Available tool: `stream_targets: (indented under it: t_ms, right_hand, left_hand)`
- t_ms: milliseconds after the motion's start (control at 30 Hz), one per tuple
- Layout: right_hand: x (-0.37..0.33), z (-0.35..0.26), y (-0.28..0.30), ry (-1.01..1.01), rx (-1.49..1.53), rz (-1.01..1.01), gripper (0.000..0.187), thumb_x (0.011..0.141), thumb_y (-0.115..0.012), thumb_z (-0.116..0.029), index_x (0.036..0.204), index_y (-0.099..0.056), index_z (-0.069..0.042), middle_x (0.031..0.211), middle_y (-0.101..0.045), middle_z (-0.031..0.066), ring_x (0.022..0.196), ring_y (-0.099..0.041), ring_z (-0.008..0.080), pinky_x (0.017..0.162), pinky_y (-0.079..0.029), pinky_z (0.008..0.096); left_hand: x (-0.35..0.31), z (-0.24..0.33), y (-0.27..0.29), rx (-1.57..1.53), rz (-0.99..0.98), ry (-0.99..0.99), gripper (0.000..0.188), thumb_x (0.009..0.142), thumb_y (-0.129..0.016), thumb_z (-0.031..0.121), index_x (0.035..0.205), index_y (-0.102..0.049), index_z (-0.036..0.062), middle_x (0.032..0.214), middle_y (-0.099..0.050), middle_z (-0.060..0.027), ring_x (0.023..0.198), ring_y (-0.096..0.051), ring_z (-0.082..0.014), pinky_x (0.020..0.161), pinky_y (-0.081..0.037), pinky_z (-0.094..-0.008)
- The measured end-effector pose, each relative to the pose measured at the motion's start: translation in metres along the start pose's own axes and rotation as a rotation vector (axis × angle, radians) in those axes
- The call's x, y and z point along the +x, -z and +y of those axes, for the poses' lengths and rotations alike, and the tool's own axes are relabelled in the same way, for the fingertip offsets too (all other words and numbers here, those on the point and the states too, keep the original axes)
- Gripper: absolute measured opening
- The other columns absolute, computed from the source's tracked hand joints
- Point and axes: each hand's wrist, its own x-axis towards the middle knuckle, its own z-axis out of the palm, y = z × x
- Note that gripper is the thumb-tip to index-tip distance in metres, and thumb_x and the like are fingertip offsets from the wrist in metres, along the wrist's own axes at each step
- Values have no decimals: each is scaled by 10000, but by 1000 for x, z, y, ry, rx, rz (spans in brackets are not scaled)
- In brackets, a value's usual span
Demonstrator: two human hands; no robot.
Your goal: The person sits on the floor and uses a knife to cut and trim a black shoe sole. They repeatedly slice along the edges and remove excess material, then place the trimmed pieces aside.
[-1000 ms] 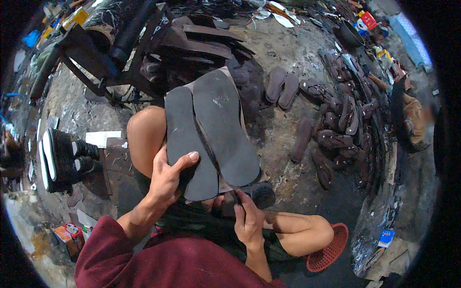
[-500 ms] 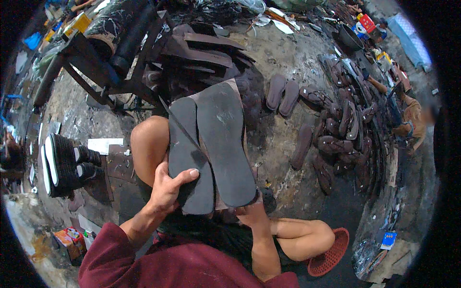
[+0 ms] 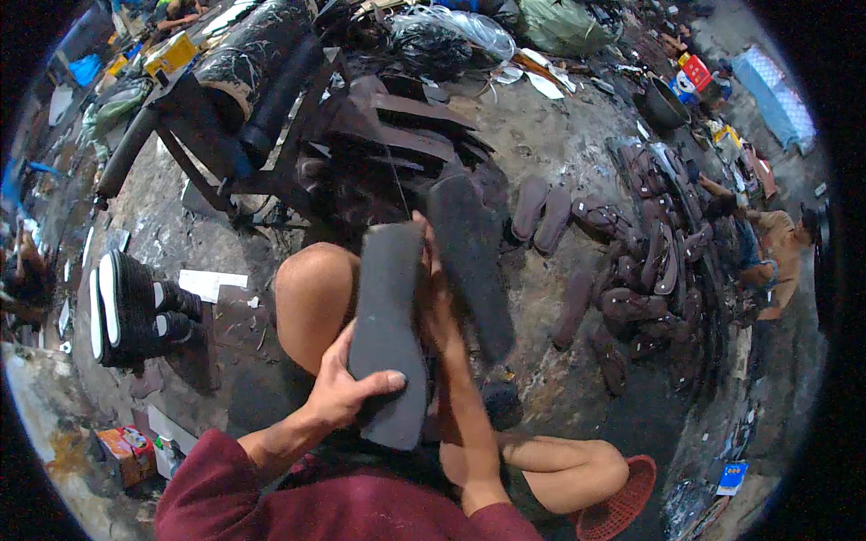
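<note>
Left hand (image 3: 338, 397) grips heel of dark grey foam sole blank (image 3: 388, 334); right hand (image 3: 436, 293) supports behind, its grip hidden. Probably light, bendy; hold by edges.

Sandal rows (image 3: 631, 270) crowd right; dark rack (image 3: 271, 126) blocks ahead.

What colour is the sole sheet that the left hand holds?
The sole sheet is dark grey, seen best in the head view, gripped by the left hand.

Left hand (image 3: 341, 389) clenched, right arm (image 3: 460, 397) extended
</note>
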Motion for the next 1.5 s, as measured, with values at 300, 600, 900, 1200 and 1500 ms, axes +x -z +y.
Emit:
stream_targets:
  t_ms: [300, 600, 900, 1200, 1500]
  right_hand:
    - [-78, -12, -5, 160, -257, -74, 866, 778, -777, -61, 1489, -283, -49, 1128, -616, 72, 959, -618, 168, 857, -504, 300]
    - [-163, 50, 44, 235, -640, 216, 383, 992, -445, -233, 1299, -547, -28, 983, -623, 145, 869, -589, 277, 791, -486, 385]
    - [-203, 83, 52, 385, -903, 152, 380, 893, -553, -99, 1268, -609, -129, 930, -634, 157, 822, -604, 342, 766, -479, 432]
    - [-132, 34, 42, 389, -869, 53, 412, 872, -603, -139, 1284, -611, -145, 785, -597, 81, 663, -583, 263, 607, -477, 382]
    - [-54, -78, 36, 317, -1064, -419, 412, 879, -602, -144, 1290, -591, -156, 668, -551, 103, 560, -579, 294, 503, -481, 400]
  left_hand:
    - [-9, -2, 13, -24, 44, -298, 336, 906, -658, 119, 1203, -563, -6, 1139, -604, -69, 1040, -581, -146, 943, -452, -326]
    - [16, 54, 45, -391, -147, 332, 269, 933, -631, 204, 1140, -602, 35, 948, -678, -39, 809, -663, -121, 734, -561, -286]
    - [12, 46, 49, -379, -86, 366, 304, 954, -610, 240, 1177, -576, 36, 991, -668, -33, 842, -650, -103, 756, -551, -264]
    - [11, 44, 45, -314, -160, 343, 362, 919, -637, 187, 1208, -546, -12, 1069, -671, -90, 903, -676, -188, 817, -558, -340]
    - [7, 52, 40, -236, -240, 361, 337, 909, -672, 126, 1206, -582, -4, 1067, -680, -78, 908, -662, -125, 824, -560, -287]
